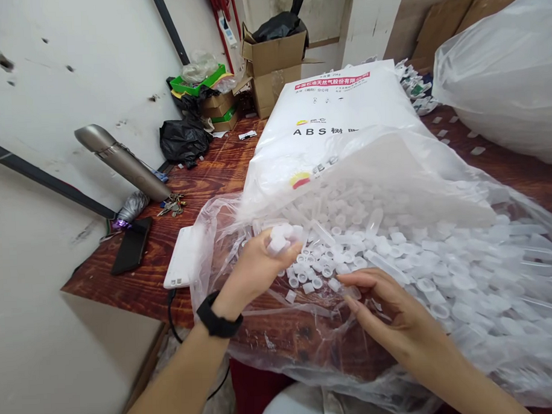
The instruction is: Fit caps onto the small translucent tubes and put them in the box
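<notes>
Several white caps (281, 238) are gathered in my left hand (260, 262), its fingers curled round them; a black band circles that wrist. My right hand (388, 306) is low at the near edge of the pile, thumb and forefinger close together on a small translucent piece (351, 291). Loose translucent caps and tube-like pieces (423, 268) spread in a large heap to the right, on and under a clear plastic bag (218, 233). Behind the heap lies a big white printed sack (336, 114), partly covered by the clear film.
At the left are a white box-like device (180, 258) with a cable, a dark phone (131, 245), keys (173, 204) and a leaning metal flask (123, 161). Farther back are a black bag (183, 141), a green tray (198, 81) and a cardboard box (275, 62). A bulging white bag (507, 78) stands right.
</notes>
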The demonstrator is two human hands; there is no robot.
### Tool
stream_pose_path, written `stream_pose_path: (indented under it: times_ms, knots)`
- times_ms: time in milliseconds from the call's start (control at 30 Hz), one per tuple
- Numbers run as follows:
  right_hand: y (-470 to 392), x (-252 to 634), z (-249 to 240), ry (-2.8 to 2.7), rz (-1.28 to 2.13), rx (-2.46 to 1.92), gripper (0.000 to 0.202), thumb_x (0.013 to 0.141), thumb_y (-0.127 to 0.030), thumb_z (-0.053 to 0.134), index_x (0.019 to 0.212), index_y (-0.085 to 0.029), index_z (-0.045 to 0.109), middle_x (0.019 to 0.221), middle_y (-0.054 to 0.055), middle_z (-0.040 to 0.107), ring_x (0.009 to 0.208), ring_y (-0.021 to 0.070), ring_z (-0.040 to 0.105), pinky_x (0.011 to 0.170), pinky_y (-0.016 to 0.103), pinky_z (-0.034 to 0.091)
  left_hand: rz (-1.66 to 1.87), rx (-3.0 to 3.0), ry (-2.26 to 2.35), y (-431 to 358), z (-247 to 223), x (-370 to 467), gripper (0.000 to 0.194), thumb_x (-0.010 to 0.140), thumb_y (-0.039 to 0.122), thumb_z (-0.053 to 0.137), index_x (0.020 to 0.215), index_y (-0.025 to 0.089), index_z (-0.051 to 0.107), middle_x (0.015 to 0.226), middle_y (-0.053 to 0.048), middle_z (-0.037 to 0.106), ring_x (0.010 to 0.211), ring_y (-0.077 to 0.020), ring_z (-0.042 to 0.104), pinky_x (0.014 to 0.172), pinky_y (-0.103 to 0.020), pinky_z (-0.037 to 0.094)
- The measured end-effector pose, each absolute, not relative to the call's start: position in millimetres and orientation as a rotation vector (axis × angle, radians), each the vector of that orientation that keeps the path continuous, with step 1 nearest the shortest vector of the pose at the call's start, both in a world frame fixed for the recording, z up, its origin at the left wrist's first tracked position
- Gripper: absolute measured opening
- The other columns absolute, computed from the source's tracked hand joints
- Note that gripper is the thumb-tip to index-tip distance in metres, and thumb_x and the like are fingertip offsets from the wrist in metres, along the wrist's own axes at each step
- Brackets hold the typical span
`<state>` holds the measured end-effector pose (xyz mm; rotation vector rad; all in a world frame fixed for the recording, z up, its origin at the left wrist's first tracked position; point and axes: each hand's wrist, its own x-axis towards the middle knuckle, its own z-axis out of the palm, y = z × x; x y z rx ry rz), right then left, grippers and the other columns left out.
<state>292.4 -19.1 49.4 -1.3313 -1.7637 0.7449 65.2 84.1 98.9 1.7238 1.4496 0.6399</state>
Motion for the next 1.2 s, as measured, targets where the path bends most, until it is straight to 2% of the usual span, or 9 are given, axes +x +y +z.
stream_pose_path:
  times_ms: [133,333,500,633,800,900,1033,1133,1200]
  knots:
    - [-22,285,46,-1.714,0.790,-1.364,0.027,0.105,-0.033,0.059,0.132,-0.035,0.061,0.109,0.001,0.073,0.088,0.0167,0.073,0.079,0.028,0.062,0.722,1.416,1.291,49,88,67,0.044,0.092,0.059,0.057,0.094,0.017,0.072,0.080,-0.007,0.074,0.059,-0.0181,0.063,0.051,-0.028,0.047]
    - [-27,268,56,-1.824,0.845,-1.314,0.042,0.103,-0.024,0.059,0.141,-0.039,0.055,0.127,-0.001,0.076,0.105,0.0162,0.076,0.089,0.028,0.063,1.054,0.738,1.051,10,83,88,0.035,0.076,0.051,0.089,0.085,0.019,0.078,0.076,-0.001,0.069,0.066,-0.0106,0.059,0.060,-0.020,0.047]
    - [-26,263,60,-1.721,0.734,-1.326,0.039,0.099,-0.024,0.066,0.134,-0.037,0.056,0.107,-0.003,0.079,0.093,0.0159,0.078,0.080,0.024,0.064,1.182,0.761,1.085,-7,77,95,0.031,0.080,0.047,0.089,0.091,0.022,0.075,0.082,0.002,0.072,0.072,-0.0111,0.063,0.065,-0.020,0.051]
    - [-25,264,65,-1.760,0.619,-1.285,0.031,0.100,-0.023,0.064,0.128,-0.035,0.059,0.110,-0.002,0.079,0.095,0.0153,0.078,0.084,0.024,0.064,1.239,0.769,1.125,-14,73,96,0.032,0.084,0.045,0.087,0.104,0.025,0.071,0.094,0.002,0.076,0.085,-0.0148,0.070,0.078,-0.024,0.055]
    - [-31,263,69,-1.815,0.471,-1.197,0.027,0.103,-0.021,0.059,0.126,-0.034,0.061,0.113,0.001,0.080,0.106,0.0197,0.078,0.091,0.031,0.064,1.257,0.721,1.097,-19,72,98,0.033,0.083,0.045,0.087,0.101,0.024,0.068,0.099,0.000,0.078,0.096,-0.0186,0.073,0.088,-0.029,0.056]
    - [-35,261,70,-1.730,0.644,-1.246,0.024,0.105,-0.029,0.059,0.127,-0.036,0.063,0.114,0.001,0.081,0.100,0.0216,0.079,0.086,0.032,0.066,1.258,0.758,1.122,-24,70,98,0.031,0.085,0.041,0.087,0.101,0.024,0.066,0.099,0.000,0.077,0.092,-0.0177,0.073,0.084,-0.029,0.057]
    - [-37,258,71,-1.486,1.175,-1.225,0.026,0.112,-0.040,0.041,0.130,-0.035,0.059,0.086,-0.001,0.077,0.069,0.0163,0.077,0.062,0.024,0.064,1.237,0.730,1.107,-28,68,99,0.035,0.084,0.046,0.086,0.099,0.023,0.064,0.095,-0.001,0.077,0.080,-0.0175,0.072,0.071,-0.028,0.057]
    - [-41,259,70,-1.536,1.126,-1.245,0.031,0.109,-0.046,0.050,0.139,-0.037,0.054,0.100,0.002,0.075,0.087,0.0183,0.076,0.077,0.028,0.065,1.241,0.706,1.116,-31,69,100,0.037,0.083,0.048,0.087,0.100,0.023,0.064,0.096,-0.002,0.077,0.083,-0.0183,0.073,0.072,-0.028,0.056]
    - [-43,260,68,-1.559,1.126,-1.251,0.031,0.111,-0.045,0.044,0.139,-0.037,0.053,0.092,0.001,0.073,0.082,0.0177,0.074,0.074,0.028,0.063,1.228,0.722,1.123,-33,70,101,0.036,0.083,0.047,0.086,0.099,0.023,0.065,0.093,-0.001,0.077,0.083,-0.0175,0.072,0.072,-0.027,0.056]
